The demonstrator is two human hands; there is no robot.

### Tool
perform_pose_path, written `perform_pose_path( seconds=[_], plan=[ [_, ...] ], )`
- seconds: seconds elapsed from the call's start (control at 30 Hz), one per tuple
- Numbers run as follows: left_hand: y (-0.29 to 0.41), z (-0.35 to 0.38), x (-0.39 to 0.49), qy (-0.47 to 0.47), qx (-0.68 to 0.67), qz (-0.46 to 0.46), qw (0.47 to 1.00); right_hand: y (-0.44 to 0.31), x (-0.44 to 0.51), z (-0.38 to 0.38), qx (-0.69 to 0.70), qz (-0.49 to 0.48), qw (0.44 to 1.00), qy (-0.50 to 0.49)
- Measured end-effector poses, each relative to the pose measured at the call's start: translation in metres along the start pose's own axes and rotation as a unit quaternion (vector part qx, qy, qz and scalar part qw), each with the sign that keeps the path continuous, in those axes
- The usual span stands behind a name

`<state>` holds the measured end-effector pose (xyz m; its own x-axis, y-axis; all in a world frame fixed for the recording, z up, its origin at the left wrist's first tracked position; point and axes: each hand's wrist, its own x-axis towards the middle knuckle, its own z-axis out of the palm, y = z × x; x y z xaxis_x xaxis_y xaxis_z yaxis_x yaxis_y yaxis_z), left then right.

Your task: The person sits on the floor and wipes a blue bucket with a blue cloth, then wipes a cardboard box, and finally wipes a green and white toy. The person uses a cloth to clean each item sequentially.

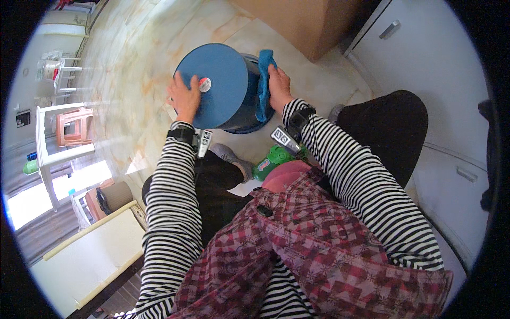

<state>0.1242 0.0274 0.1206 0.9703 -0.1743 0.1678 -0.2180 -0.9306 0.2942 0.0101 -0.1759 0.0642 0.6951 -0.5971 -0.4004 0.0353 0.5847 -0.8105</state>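
Note:
A blue round plastic bin (223,71) is on the floor in front of me, with a flat round face turned up towards me. That face bears a red and white sticker (204,84). My left hand (185,95) rests on the left part of the face, fingers spread, next to the sticker. In my right hand (280,87) is a folded blue cloth (263,85), which lies against the right side of the bin. The bin's rim shows beyond the cloth; its inside is hidden.
A green plastic bottle (273,159) stands between my feet, by a pink seat (285,175). White cabinet fronts (422,60) with handles line the right. A large cardboard box (295,24) stands at the top. Leftward are an orange plastic stool (73,127) and a white-topped table (91,255).

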Motion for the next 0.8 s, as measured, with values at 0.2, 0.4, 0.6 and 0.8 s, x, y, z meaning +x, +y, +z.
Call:
perform_pose_path(
  seconds=[0.2,0.4,0.6,0.8],
  plan=[
    [0.082,0.016,-0.035,-0.032,0.007,0.097,0.995,-0.01,0.009,0.036,-0.165,-0.176,0.963,-0.121],
    [0.087,0.016,-0.046,-0.001,0.039,0.139,0.99,0.0,0.024,0.04,-0.217,-0.157,0.955,-0.127],
    [0.091,0.012,-0.047,0.005,0.041,0.143,0.989,0.046,0.047,0.005,-0.197,-0.041,0.973,-0.109],
    [0.095,0.008,-0.046,-0.006,0.028,0.136,0.99,0.047,0.012,0.004,-0.231,-0.066,0.971,-0.023]
  ],
)
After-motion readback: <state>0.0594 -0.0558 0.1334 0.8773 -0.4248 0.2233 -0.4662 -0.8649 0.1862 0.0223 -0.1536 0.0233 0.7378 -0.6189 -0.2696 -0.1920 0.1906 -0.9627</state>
